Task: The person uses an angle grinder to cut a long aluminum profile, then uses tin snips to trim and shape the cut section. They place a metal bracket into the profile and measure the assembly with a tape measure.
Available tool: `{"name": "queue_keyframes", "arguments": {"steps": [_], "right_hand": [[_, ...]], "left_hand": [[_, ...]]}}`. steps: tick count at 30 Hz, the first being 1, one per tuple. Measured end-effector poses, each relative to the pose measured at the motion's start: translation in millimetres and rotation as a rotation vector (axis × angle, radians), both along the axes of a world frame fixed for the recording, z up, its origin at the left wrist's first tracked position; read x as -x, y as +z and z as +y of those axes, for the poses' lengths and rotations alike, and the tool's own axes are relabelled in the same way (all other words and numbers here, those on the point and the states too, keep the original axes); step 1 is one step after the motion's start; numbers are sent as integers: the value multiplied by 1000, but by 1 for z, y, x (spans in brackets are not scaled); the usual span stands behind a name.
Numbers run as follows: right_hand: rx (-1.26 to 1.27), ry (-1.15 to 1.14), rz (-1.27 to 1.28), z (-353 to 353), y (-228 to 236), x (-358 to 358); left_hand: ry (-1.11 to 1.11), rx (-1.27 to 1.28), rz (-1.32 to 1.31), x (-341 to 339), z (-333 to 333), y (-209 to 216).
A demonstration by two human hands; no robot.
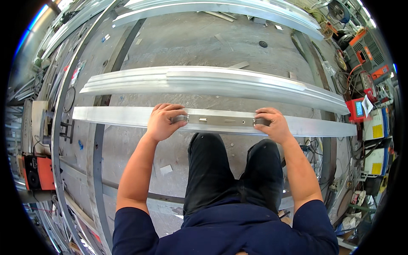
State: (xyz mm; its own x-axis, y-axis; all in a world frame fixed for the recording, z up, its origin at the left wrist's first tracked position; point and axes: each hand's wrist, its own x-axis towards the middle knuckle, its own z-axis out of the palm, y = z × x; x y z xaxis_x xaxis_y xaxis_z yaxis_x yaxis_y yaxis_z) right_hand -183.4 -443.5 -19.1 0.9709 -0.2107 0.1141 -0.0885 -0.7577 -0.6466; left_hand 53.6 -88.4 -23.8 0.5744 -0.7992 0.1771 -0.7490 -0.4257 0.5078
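A long silver aluminium profile (110, 114) lies crosswise in front of my legs, resting on the metal frame. Along its middle sits a narrow slotted metal plate (221, 121) with small cut-outs and a round hole. My left hand (162, 122) grips the plate's left end, fingers over the far side and thumb at the near side. At its right end my right hand (274, 124) holds it in the same way, fingers curled. The plate lies along the profile; whether it is fastened there I cannot tell. Both ends are partly hidden by my fingers.
Beyond the profile lies a bundle of aluminium profiles (204, 80), with more profiles (221, 7) farther off. Steel frame rails (97, 170) run beneath. A red device with a screen (356, 110) stands by the right end. An orange machine (369, 53) is farther right.
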Motion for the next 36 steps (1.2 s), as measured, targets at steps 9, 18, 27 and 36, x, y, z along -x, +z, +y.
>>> {"name": "queue_keyframes", "arguments": {"steps": [9, 18, 27, 36], "right_hand": [[51, -6, -68, 6, 0, -2], [57, 6, -73, 6, 4, -4], [65, -3, -68, 1, -2, 0], [26, -9, 26, 0, -2, 2]], "left_hand": [[-18, 7, 19, -5, 2, -3], [-7, 19, 21, -5, 2, -6], [-10, 14, 8, -5, 0, -5], [9, 26, 31, -4, -1, -4]]}}
